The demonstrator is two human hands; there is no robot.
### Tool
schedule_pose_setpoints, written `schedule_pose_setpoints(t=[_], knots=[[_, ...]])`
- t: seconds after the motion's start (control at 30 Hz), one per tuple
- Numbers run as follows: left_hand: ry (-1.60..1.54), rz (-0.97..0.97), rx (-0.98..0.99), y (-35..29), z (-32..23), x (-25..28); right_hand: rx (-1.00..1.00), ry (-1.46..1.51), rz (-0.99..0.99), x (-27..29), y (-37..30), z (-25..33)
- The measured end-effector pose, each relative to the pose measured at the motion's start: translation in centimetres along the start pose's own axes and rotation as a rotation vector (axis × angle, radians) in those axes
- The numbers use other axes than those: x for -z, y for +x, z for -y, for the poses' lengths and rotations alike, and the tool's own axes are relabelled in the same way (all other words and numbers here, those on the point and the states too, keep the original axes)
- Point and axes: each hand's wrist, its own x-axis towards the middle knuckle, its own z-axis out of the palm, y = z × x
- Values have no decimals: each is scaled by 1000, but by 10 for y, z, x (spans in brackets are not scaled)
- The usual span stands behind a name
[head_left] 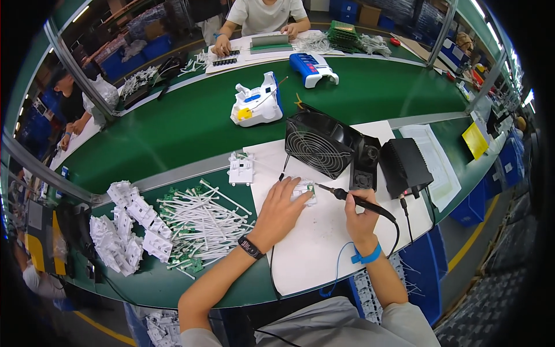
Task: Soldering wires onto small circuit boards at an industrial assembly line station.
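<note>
My right hand (361, 222) is closed around the handle of a soldering iron (339, 194), its cable looping back past the wrist. The tip points left at a small white plastic part (311, 200) with a bit of green on it. My left hand (277, 214) holds that part down on the white sheet (306, 254), thumb and fingertips on it. Whether the tip touches the part is too small to tell. Beyond my left hand lies another white plastic housing (241, 169).
A black fan (321, 141) stands behind my hands, with a black soldering-iron holder (365, 162) and a black box (406, 165) at right. White cables with green boards (202, 222) and white housings (127, 225) pile at left. Across the green conveyor (191, 124), a person (266, 17) works.
</note>
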Motion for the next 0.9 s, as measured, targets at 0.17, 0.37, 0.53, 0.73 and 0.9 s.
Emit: schedule_pose_setpoints(t=[0.17, 0.37, 0.53, 0.73, 0.9], knots=[[-22, -29, 5, 2, -1, 0, -45, 26, -12, 0, -3, -3], [-29, -44, 10, 3, -1, 0, -85, 72, 0, -1, -5, -7], [-58, -45, 28, 3, -1, -2, -72, 65, 22, -1, -4, -5], [-53, -27, 39, 4, 0, -3, -5, -12, 45, 0, -1, -1], [-50, -20, 45, 4, 0, -4, 26, -34, 44, -1, 0, -2]])
